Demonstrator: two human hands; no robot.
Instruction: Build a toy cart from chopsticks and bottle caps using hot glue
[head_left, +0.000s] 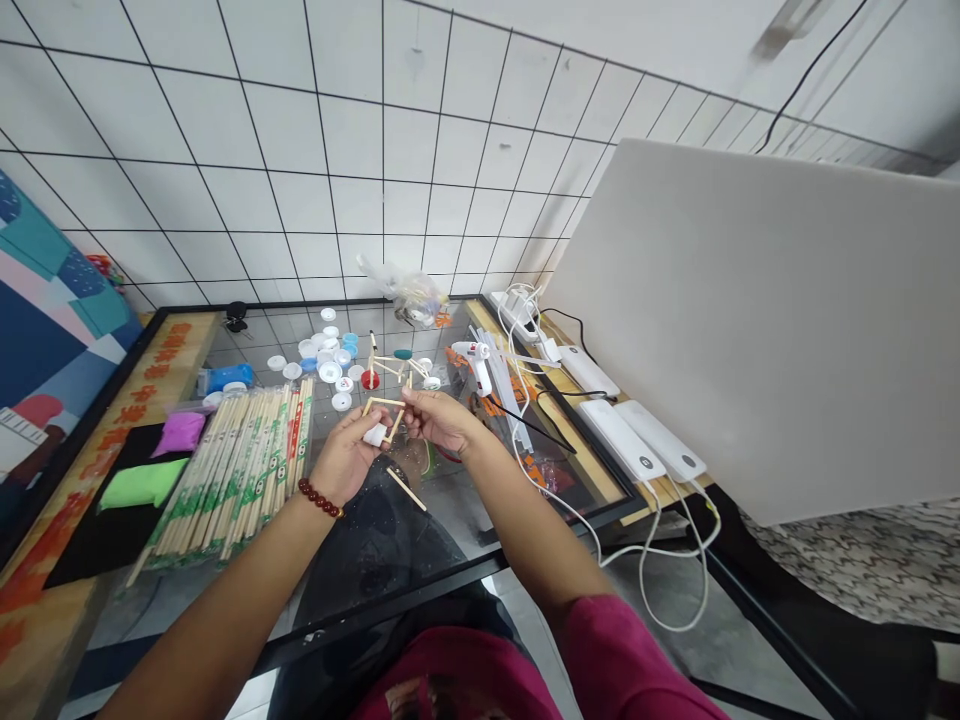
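Over the glass tabletop, my left hand (351, 455) grips a small four-sided frame of wooden sticks (386, 402) by its lower left side. A white piece (375, 434), possibly a bottle cap, shows by the left fingers. My right hand (439, 420) pinches the frame's upper right corner between thumb and finger. Below the hands a loose cut stick (406, 490) lies on the glass. Just behind them stands a small stick model (388, 364) with a red cap (370, 380) and a dark green piece (403, 354) on it.
Wrapped chopsticks (232, 470) lie left, beside purple (180, 434) and green (142, 484) packets. Several bottle caps (328, 372) are scattered behind. A white glue gun (475, 364) and translucent glue sticks (514, 400) lie right, near white cables, a power strip (514, 312) and white boxes (621, 440).
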